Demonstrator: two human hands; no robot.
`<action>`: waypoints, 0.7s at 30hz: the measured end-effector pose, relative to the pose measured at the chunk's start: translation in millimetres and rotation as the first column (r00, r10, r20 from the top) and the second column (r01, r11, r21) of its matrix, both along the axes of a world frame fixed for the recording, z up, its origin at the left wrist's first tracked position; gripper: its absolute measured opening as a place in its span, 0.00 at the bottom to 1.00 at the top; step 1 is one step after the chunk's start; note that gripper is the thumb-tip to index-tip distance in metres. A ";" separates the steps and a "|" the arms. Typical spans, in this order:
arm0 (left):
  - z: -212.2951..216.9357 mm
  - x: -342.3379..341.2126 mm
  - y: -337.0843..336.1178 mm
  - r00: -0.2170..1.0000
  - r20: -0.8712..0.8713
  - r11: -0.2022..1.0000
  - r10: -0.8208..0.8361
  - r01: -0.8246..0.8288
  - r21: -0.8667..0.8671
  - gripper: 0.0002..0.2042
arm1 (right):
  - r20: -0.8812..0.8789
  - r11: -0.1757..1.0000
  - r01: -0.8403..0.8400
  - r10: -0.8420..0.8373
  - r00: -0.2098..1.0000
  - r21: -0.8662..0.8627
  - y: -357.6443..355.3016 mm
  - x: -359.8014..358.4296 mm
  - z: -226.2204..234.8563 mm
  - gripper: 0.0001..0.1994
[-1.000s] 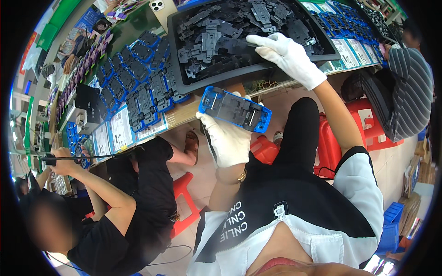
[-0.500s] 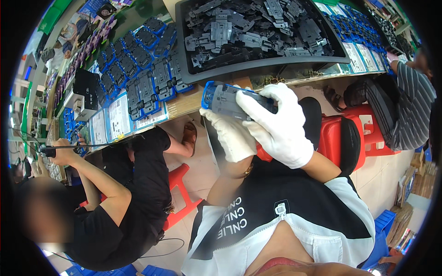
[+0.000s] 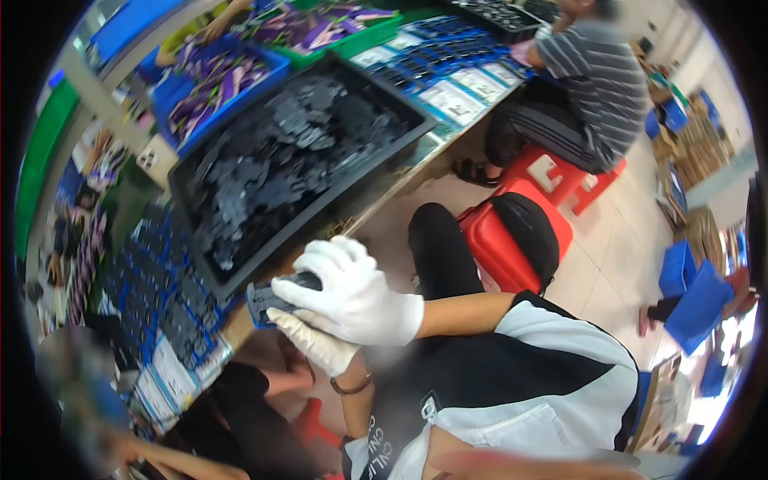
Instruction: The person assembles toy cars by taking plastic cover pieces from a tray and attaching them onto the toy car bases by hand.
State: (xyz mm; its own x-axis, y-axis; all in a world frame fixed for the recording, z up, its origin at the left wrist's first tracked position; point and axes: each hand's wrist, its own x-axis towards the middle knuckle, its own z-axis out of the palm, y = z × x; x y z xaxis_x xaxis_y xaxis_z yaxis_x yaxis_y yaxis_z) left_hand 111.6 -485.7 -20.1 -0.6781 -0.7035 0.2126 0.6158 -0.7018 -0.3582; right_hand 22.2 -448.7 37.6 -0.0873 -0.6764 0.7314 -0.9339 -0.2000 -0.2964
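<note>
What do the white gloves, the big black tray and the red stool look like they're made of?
Gloves on the right hand and left hand: likely knit fabric, matte and softly creased. Black tray: probably moulded plastic, dull, with thin upright walls. Red stool: looks like glossy moulded plastic, its top catching light.

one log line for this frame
left hand: under blue tray | right hand: on top | black bin: full of dark parts
</note>
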 end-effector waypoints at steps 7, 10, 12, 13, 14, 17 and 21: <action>3.8 -7.4 1.1 0.489 0.776 0.908 0.398 -0.330 -0.258 0.27 | 0.143 0.994 -0.080 0.068 0.987 0.075 4.5 -9.3 -0.6 0.14; 24.7 -10.7 6.3 0.208 0.821 0.795 0.531 -0.459 -0.398 0.21 | 0.609 0.958 -0.284 0.207 0.766 0.033 4.6 -20.6 -12.2 0.16; 24.9 -2.2 2.6 0.343 0.778 0.816 0.526 -0.463 -0.347 0.21 | 0.762 0.889 -0.399 0.094 0.641 0.226 10.4 -27.4 -11.0 0.24; 14.8 -0.8 -2.0 0.376 0.709 0.786 0.596 -0.453 -0.421 0.20 | 0.883 0.827 -0.523 0.072 0.463 0.207 9.4 -31.3 -13.5 0.24; 18.6 -3.2 -0.5 0.392 0.718 0.805 0.576 -0.425 -0.413 0.23 | 0.963 0.757 -0.632 0.017 0.269 0.163 7.8 -32.9 -19.0 0.25; 11.6 -17.3 3.5 0.292 0.774 0.796 0.561 -0.445 -0.409 0.19 | 0.988 0.755 -0.649 0.004 0.154 0.098 12.5 -35.8 -20.9 0.25; 4.1 -6.7 10.7 0.322 0.757 0.797 0.569 -0.441 -0.412 0.20 | 0.991 0.727 -0.674 -0.087 0.101 0.133 15.2 -30.5 -15.8 0.25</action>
